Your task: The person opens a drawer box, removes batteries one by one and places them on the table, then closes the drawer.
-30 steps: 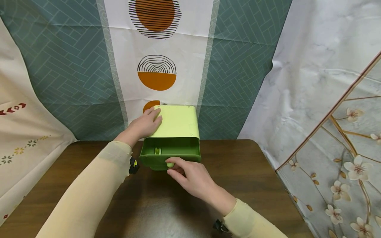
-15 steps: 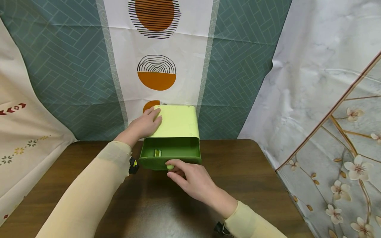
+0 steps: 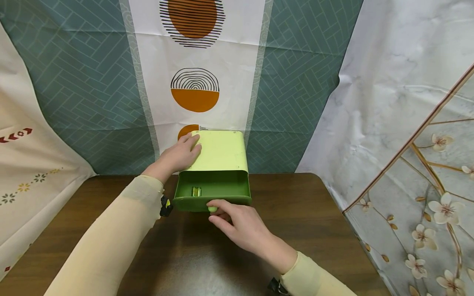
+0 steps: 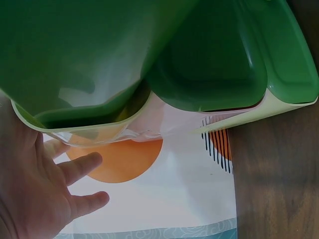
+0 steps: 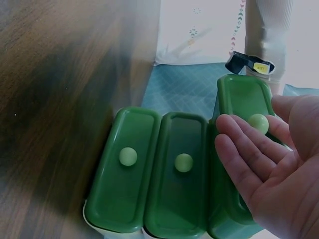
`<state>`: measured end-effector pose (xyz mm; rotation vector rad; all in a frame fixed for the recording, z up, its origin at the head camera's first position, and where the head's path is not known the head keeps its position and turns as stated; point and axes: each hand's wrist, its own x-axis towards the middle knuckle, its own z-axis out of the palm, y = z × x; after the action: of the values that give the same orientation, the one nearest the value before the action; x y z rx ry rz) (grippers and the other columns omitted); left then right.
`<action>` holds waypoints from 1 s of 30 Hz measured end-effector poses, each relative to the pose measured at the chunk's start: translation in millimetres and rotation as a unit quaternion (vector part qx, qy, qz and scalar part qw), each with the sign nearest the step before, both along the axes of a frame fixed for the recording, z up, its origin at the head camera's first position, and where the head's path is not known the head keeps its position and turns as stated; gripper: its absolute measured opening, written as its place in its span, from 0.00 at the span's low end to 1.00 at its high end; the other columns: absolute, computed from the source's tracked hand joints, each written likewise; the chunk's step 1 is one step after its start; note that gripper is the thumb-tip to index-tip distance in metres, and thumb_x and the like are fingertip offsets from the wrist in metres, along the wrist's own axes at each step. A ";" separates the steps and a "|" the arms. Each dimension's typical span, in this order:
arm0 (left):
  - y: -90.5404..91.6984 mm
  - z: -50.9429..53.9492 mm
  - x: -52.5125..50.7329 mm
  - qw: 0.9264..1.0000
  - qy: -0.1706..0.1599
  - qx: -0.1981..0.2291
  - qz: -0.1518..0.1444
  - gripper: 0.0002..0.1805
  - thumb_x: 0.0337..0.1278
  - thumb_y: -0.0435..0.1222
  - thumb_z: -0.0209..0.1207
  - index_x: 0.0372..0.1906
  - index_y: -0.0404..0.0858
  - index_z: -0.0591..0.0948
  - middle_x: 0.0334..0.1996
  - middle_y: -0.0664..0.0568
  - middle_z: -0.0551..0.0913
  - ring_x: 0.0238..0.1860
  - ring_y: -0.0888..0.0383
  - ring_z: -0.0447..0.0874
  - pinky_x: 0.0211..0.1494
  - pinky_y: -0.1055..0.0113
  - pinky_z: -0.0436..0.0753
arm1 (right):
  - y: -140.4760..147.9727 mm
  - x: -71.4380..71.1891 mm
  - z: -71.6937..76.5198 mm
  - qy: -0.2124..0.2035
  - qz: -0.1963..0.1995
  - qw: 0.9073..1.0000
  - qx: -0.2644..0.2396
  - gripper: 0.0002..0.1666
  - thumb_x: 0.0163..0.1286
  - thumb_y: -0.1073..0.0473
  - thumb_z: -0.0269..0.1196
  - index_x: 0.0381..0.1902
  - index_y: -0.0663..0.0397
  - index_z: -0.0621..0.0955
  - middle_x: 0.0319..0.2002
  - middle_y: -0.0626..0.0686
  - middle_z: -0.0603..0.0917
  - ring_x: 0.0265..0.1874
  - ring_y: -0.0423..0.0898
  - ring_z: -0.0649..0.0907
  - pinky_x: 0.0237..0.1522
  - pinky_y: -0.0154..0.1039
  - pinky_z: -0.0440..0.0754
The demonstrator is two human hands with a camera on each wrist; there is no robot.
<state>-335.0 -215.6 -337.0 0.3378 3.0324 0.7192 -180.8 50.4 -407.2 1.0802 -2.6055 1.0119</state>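
A light-green drawer cabinet (image 3: 218,150) stands against the back cloth, its top drawer (image 3: 226,187) pulled out toward me. Inside the drawer, at the left, lies a small shiny yellow-green object (image 3: 196,191); its kind is too small to tell. My left hand (image 3: 177,157) rests on the cabinet's top at the left edge, fingers spread; the left wrist view shows these fingers (image 4: 82,169) extended beside the cabinet. My right hand (image 3: 238,224) holds the top drawer's round knob (image 3: 212,209) between thumb and index finger. In the right wrist view the knob (image 5: 258,123) is visible, other fingers extended.
Two lower drawers (image 5: 127,184) with round pale knobs are closed below the top one. The cabinet stands at the back of a dark wooden table (image 3: 207,263). Patterned cloths hang behind it (image 3: 296,82) and on both sides.
My right hand has drawn the top drawer slightly further out, moving a little toward me and right. More of the drawer's inside and the small object shows. My left hand has stayed put.
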 end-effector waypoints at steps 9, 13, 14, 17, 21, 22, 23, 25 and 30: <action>-0.4 0.3 0.5 1.000 0.000 0.001 -0.003 0.39 0.90 0.57 0.32 0.93 0.45 0.49 0.91 0.42 0.39 0.89 0.36 0.43 0.83 0.28 0.53 | 0.7 3.1 0.4 0.000 0.000 1.000 0.001 0.19 0.85 0.47 0.67 0.69 0.39 0.85 0.45 0.34 0.91 0.45 0.28 0.89 0.50 0.38 0.88; -0.4 0.6 1.0 1.000 0.001 0.003 -0.002 0.39 0.91 0.57 0.33 0.93 0.45 0.50 0.91 0.42 0.39 0.89 0.36 0.43 0.83 0.28 0.53 | 1.1 3.9 0.2 -0.001 0.002 1.000 0.000 0.20 0.85 0.47 0.66 0.69 0.39 0.85 0.46 0.35 0.91 0.45 0.28 0.89 0.49 0.38 0.88; -0.5 0.5 0.8 1.000 0.001 0.003 -0.002 0.39 0.91 0.57 0.33 0.93 0.45 0.49 0.91 0.42 0.39 0.89 0.36 0.43 0.83 0.28 0.53 | 1.2 4.0 0.0 -0.001 0.003 1.000 0.000 0.20 0.85 0.47 0.66 0.69 0.39 0.85 0.46 0.35 0.91 0.45 0.28 0.89 0.50 0.38 0.88; -0.6 0.3 0.7 1.000 0.000 0.002 -0.005 0.39 0.91 0.57 0.32 0.93 0.45 0.49 0.91 0.41 0.39 0.89 0.36 0.43 0.83 0.28 0.53 | 1.5 4.0 -1.0 0.001 0.005 1.000 -0.001 0.20 0.85 0.47 0.66 0.69 0.40 0.85 0.46 0.34 0.91 0.44 0.28 0.89 0.49 0.38 0.88; -0.7 1.1 2.3 1.000 -0.004 0.001 -0.009 0.39 0.91 0.58 0.31 0.93 0.44 0.48 0.91 0.41 0.38 0.89 0.35 0.42 0.84 0.29 0.52 | 1.8 4.0 -1.8 0.004 0.007 1.000 -0.001 0.20 0.85 0.47 0.66 0.69 0.41 0.85 0.46 0.35 0.91 0.44 0.28 0.88 0.49 0.38 0.88; -0.7 1.6 3.1 1.000 -0.005 0.000 -0.010 0.40 0.91 0.58 0.31 0.93 0.44 0.48 0.91 0.41 0.37 0.89 0.35 0.42 0.83 0.29 0.52 | 1.9 4.0 -1.9 0.005 0.008 1.000 -0.002 0.20 0.85 0.47 0.66 0.68 0.41 0.85 0.46 0.35 0.91 0.44 0.28 0.88 0.49 0.38 0.88; -0.8 1.3 2.9 1.000 -0.005 0.001 -0.009 0.39 0.91 0.58 0.31 0.93 0.44 0.48 0.91 0.41 0.37 0.89 0.36 0.42 0.84 0.29 0.52 | 1.9 4.3 -1.8 0.005 0.008 1.000 -0.001 0.20 0.85 0.47 0.66 0.69 0.41 0.85 0.46 0.35 0.91 0.44 0.28 0.88 0.49 0.38 0.88; -1.0 0.9 2.8 1.000 -0.005 0.002 -0.008 0.39 0.91 0.58 0.31 0.93 0.44 0.48 0.91 0.42 0.37 0.89 0.36 0.42 0.84 0.29 0.52 | 2.0 4.6 -2.1 0.005 0.010 1.000 -0.003 0.20 0.85 0.47 0.66 0.69 0.42 0.85 0.46 0.35 0.91 0.44 0.27 0.88 0.49 0.39 0.89; -1.3 -1.2 1.3 1.000 -0.002 0.006 -0.007 0.39 0.91 0.57 0.32 0.93 0.45 0.48 0.91 0.42 0.37 0.89 0.36 0.41 0.84 0.29 0.52 | 2.5 5.4 -3.1 0.004 0.010 1.000 -0.005 0.19 0.85 0.48 0.67 0.68 0.41 0.85 0.46 0.34 0.91 0.44 0.27 0.88 0.49 0.39 0.89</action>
<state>-333.7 -216.9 -338.2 0.3562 3.0196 0.7371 -175.5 52.9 -410.3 1.1078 -2.5862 1.0214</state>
